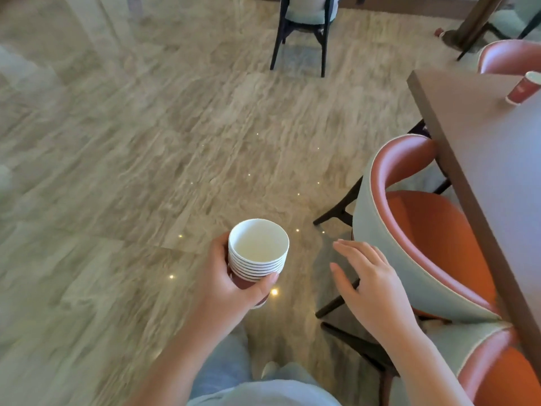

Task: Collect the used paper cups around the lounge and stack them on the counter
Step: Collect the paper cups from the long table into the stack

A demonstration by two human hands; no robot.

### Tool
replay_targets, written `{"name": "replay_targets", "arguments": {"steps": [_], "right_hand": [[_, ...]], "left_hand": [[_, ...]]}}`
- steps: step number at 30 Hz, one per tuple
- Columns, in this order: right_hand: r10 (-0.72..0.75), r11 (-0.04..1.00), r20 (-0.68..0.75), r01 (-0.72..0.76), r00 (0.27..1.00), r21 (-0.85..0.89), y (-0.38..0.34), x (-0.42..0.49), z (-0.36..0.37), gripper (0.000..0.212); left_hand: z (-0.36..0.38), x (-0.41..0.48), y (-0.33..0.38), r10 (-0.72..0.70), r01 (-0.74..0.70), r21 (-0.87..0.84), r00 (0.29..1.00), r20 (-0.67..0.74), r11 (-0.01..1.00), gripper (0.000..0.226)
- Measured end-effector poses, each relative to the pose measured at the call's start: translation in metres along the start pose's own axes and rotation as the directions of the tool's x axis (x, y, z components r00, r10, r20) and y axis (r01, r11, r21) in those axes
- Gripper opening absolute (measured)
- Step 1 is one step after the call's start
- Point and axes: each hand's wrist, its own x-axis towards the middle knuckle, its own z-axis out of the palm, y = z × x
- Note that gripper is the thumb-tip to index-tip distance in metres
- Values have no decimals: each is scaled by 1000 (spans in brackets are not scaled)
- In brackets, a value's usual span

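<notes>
My left hand [225, 285] grips a stack of several nested paper cups [257, 250], red outside and white inside, held upright over the floor at lower centre. To its right, my right hand [369, 285] hovers open with fingers spread, beside the back of an orange chair and holding nothing. One more red paper cup [524, 87] stands on the brown table [483, 148] at the far right edge. What looks like another small red cup [439, 32] lies on the floor near a table leg at top right.
An orange and grey chair [415, 241] is tucked against the table, with a second one [497, 367] below it and a third [512, 55] beyond the table. A dark-legged chair [304, 22] stands at top centre. Glossy beige tile floor [131, 156] spreads to the left.
</notes>
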Motion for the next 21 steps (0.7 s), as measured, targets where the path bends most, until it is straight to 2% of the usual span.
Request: {"name": "replay_targets", "arguments": {"steps": [4, 9, 13, 17, 21], "right_hand": [[37, 999, -16, -37, 999, 7, -5, 79, 18, 32], [-18, 1000, -29, 18, 999, -3, -44, 210, 35, 30], [-81, 997, -96, 82, 992, 9, -77, 307, 33, 28], [-38, 998, -154, 43, 987, 34, -77, 381, 29, 29], [70, 997, -201, -65, 977, 33, -41, 431, 18, 29]], "left_hand": [[-17, 92, -7, 6, -6, -3, 1000, 5, 1000, 62], [-72, 223, -7, -17, 19, 30, 996, -90, 999, 68], [-105, 327, 7, -34, 38, 34, 993, -110, 999, 63], [-97, 421, 22, 15, -11, 78, 999, -49, 997, 63], [-50, 498, 31, -9, -1, 91, 995, 100, 996, 66]]}}
